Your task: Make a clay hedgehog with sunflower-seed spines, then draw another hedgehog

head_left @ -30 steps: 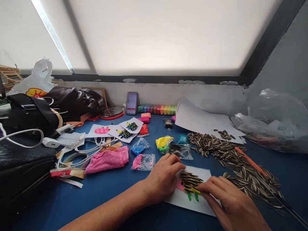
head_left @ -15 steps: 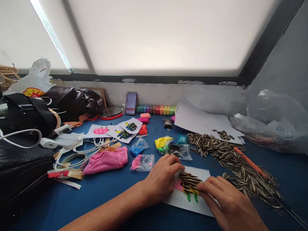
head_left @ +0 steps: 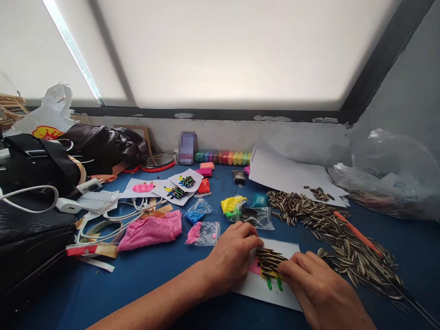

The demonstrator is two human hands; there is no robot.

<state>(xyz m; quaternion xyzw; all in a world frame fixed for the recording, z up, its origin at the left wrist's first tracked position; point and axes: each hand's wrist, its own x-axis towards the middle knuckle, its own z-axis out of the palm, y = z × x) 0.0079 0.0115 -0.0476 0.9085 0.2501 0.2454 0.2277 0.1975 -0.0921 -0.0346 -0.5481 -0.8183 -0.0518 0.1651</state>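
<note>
A white sheet of paper [head_left: 271, 295] lies on the blue table, bearing a hedgehog figure [head_left: 270, 263] of modelling clay. The figure has a pink face, a yellow body, green legs and rows of striped sunflower seeds as spines. My left hand [head_left: 232, 256], fingers curled, presses on the sheet's left side, its fingertips beside the figure's head. At the right end of the spines, my right hand [head_left: 318, 284] pinches a sunflower seed against the yellow clay; the fingertips hide most of it. A large pile of sunflower seeds [head_left: 330, 233] spreads beyond my right hand.
Clay bags in yellow [head_left: 233, 204], blue [head_left: 197, 211] and pink [head_left: 195, 233] lie ahead. An orange-handled tool [head_left: 357, 233] crosses the seeds. Finished paper figures [head_left: 178, 191], a pink cloth [head_left: 151, 229], white cables [head_left: 113, 215] and black bags [head_left: 37, 183] stand left; blank paper [head_left: 285, 167] lies behind.
My right hand has shifted slightly left, closer in on the spines at the figure's right side. My left hand stays on the sheet, almost unmoved.
</note>
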